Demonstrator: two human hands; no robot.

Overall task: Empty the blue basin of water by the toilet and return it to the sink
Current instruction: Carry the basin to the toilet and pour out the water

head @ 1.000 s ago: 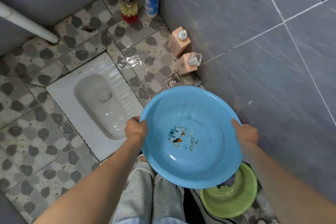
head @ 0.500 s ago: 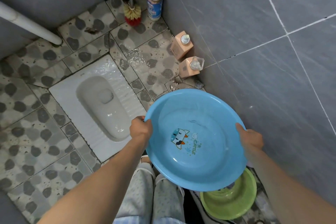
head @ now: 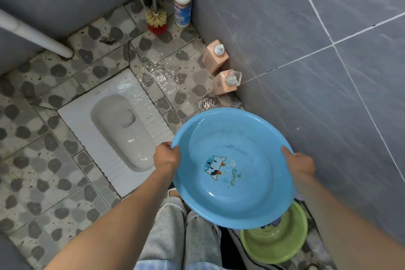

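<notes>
I hold a round blue basin (head: 232, 193) with a cartoon cow print on its bottom, lifted above the floor at the lower middle of the view. My left hand (head: 166, 156) grips its left rim and my right hand (head: 299, 165) grips its right rim. The basin looks nearly empty, with a thin wet sheen inside. The white squat toilet (head: 119, 131) is set into the floor to the left of the basin. No sink is in view.
A green basin (head: 276, 241) sits on the floor under the blue one. Two peach pump bottles (head: 215, 57) stand along the grey tiled wall (head: 306, 61), near a floor drain (head: 207, 103). A toilet brush (head: 156, 21) and a cleaner bottle (head: 182, 2) occupy the far corner. The tiles there are wet.
The view has drifted slightly, so the basin and both hands sit a little further right and lower. A wet patch has spread on the tiles beside the toilet.
</notes>
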